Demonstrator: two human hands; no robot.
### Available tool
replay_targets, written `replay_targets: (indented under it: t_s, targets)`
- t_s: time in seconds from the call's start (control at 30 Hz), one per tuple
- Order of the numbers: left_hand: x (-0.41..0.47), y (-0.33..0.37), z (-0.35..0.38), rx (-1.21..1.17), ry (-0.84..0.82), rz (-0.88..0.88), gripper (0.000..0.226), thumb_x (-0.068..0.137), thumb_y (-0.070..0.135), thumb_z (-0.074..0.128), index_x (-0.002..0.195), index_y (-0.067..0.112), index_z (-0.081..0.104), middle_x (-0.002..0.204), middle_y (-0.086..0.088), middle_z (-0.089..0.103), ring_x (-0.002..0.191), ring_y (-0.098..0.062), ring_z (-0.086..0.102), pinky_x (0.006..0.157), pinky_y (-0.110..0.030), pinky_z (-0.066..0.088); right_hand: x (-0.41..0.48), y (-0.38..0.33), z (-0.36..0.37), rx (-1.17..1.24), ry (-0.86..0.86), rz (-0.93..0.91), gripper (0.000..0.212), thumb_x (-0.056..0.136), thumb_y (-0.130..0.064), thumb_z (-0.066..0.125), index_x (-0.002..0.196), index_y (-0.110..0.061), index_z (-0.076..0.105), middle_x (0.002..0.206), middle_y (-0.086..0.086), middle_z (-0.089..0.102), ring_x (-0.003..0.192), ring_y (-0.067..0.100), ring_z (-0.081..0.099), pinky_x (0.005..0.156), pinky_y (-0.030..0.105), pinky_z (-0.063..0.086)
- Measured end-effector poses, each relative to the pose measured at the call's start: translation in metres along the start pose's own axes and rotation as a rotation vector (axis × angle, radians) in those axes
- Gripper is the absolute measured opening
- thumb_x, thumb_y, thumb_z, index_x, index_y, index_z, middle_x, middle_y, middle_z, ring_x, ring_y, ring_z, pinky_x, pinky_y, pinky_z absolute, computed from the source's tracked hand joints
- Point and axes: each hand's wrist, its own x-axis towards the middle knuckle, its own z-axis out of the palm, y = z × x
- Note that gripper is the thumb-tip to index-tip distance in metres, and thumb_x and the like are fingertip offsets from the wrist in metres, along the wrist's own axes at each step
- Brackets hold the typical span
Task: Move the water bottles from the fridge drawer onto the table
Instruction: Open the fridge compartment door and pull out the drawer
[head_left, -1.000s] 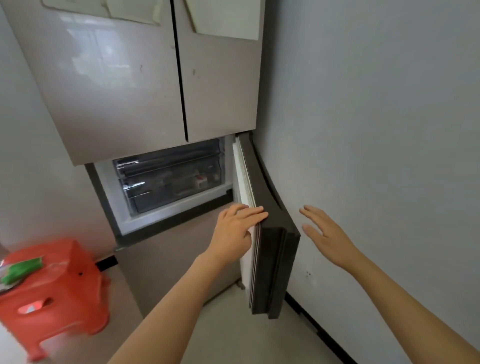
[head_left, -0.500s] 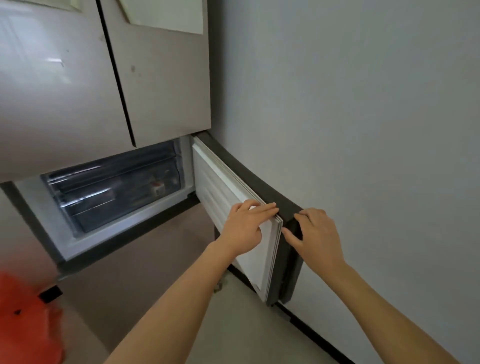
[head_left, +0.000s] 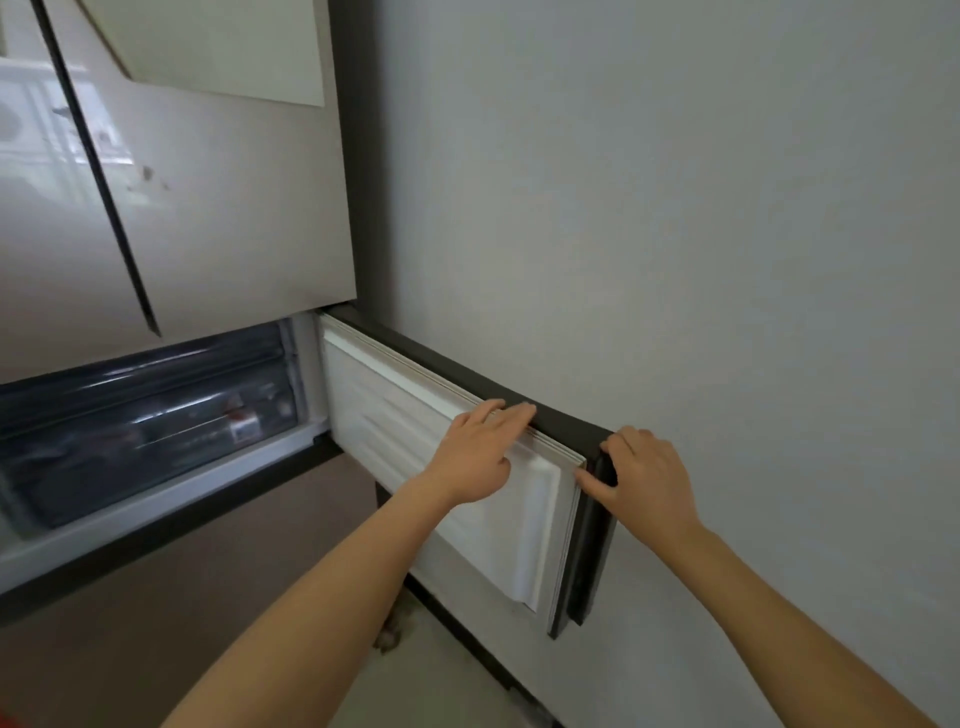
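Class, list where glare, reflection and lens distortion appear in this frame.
Head view: bright reflection glares on the upper door; streaky highlights on the clear drawer front veil its contents; wide-angle lens bows the top edge of the lower door.

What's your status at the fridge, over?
Left hand flat on door top edge; right hand grips its free edge. Door open toward wall. Drawer untouched, contents blurred.

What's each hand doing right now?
Left hand: open, fingers flat on top of the fridge door.
Right hand: grips the fridge door's outer edge.
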Motion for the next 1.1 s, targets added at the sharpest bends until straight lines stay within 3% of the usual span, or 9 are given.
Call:
replay_targets:
  t_s: [0.1, 0.47, 0.63, 0.8, 0.93, 1.0, 1.1]
  targets:
    - [0.026, -0.006, 0.005, 0.069, -0.083, -0.063, 0.073, 0.087, 0.007, 0.039, 0.148, 0.024, 0.002, 0.158, 0.005, -0.003, 0.145, -0.016, -0.007, 0.117, -0.037, 0.003, 0.008, 0.016, 0.010, 0.006, 0.017, -0.021, 0.043, 0.055, -0.035, 0.086, 0.061, -0.005, 0.056, 0.056, 0.007, 0.050, 0.047, 0.025, 0.052, 0.045, 0.026, 0.036]
    - [0.091, 0.012, 0.032, 0.089, -0.114, -0.125, 0.079, 0.086, 0.009, 0.044, 0.148, 0.021, -0.004, 0.157, 0.001, -0.012, 0.144, -0.017, -0.013, 0.119, -0.042, 0.006, 0.034, 0.074, 0.044, -0.006, -0.088, 0.040, 0.047, 0.043, -0.030, 0.091, 0.062, -0.004, 0.056, 0.055, 0.010, 0.052, 0.044, 0.028, 0.054, 0.039, 0.027, 0.037]
    - [0.072, 0.001, 0.051, 0.026, -0.052, -0.187, 0.075, 0.090, 0.013, 0.042, 0.148, 0.024, -0.005, 0.157, 0.002, -0.012, 0.144, -0.017, -0.013, 0.119, -0.039, 0.003, 0.038, 0.089, 0.057, -0.006, -0.139, 0.085, 0.044, 0.047, -0.025, 0.090, 0.063, -0.003, 0.056, 0.056, 0.011, 0.054, 0.044, 0.028, 0.055, 0.044, 0.026, 0.027]
    - [0.026, -0.037, 0.053, -0.030, 0.069, -0.372, 0.075, 0.092, 0.016, 0.043, 0.147, 0.020, -0.007, 0.157, 0.000, -0.011, 0.145, -0.018, -0.010, 0.118, -0.036, 0.004, 0.042, 0.100, 0.064, 0.068, -0.187, 0.134, 0.033, 0.071, -0.025, 0.078, 0.077, 0.001, 0.058, 0.075, 0.018, 0.059, 0.067, 0.033, 0.060, 0.056, 0.031, 0.031]
    - [-0.008, -0.065, 0.041, -0.044, 0.164, -0.477, 0.074, 0.093, 0.017, 0.044, 0.148, 0.018, -0.006, 0.157, 0.001, -0.009, 0.145, -0.018, -0.008, 0.117, -0.035, 0.002, 0.044, 0.103, 0.066, 0.015, -0.209, 0.090, 0.038, 0.056, -0.021, 0.087, 0.067, 0.000, 0.057, 0.062, 0.017, 0.056, 0.052, 0.032, 0.058, 0.048, 0.029, 0.034]
    - [-0.024, -0.076, 0.033, -0.035, 0.207, -0.509, 0.073, 0.093, 0.017, 0.045, 0.148, 0.016, -0.003, 0.157, -0.001, -0.006, 0.145, -0.020, -0.006, 0.117, -0.036, 0.003, 0.046, 0.101, 0.066, -0.023, -0.253, 0.108, 0.038, 0.058, -0.023, 0.086, 0.072, 0.002, 0.060, 0.067, 0.020, 0.058, 0.059, 0.034, 0.060, 0.052, 0.033, 0.039]
    - [-0.048, -0.090, 0.023, -0.001, 0.262, -0.577, 0.074, 0.092, 0.016, 0.048, 0.148, 0.016, 0.001, 0.157, -0.002, -0.004, 0.145, -0.020, -0.003, 0.117, -0.038, 0.005, 0.051, 0.085, 0.062, -0.065, -0.290, 0.128, 0.050, 0.060, -0.028, 0.083, 0.091, 0.006, 0.063, 0.089, 0.028, 0.061, 0.087, 0.043, 0.061, 0.068, 0.045, 0.047]
